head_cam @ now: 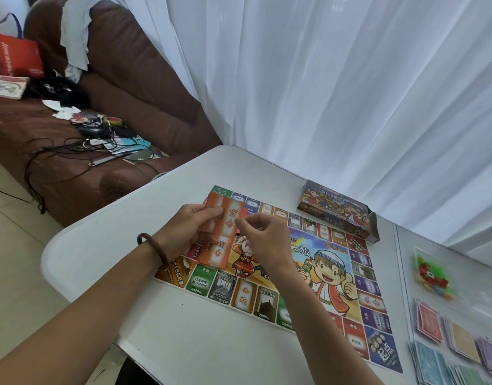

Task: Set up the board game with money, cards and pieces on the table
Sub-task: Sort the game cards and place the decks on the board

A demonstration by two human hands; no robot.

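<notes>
A colourful game board lies flat on the white table. Above its far left part my left hand grips a stack of orange cards. My right hand hovers just right of that stack, fingers curled near its edge; whether it pinches a card I cannot tell. A second orange card pile rests on the board below the held stack. The game box lies open-ended at the table's far side. Stacks of paper money and a bag of small pieces sit at the right.
A brown sofa cluttered with cables, papers and a red bag stands left of the table. White curtains hang behind. The table's rounded left edge is close to my left forearm.
</notes>
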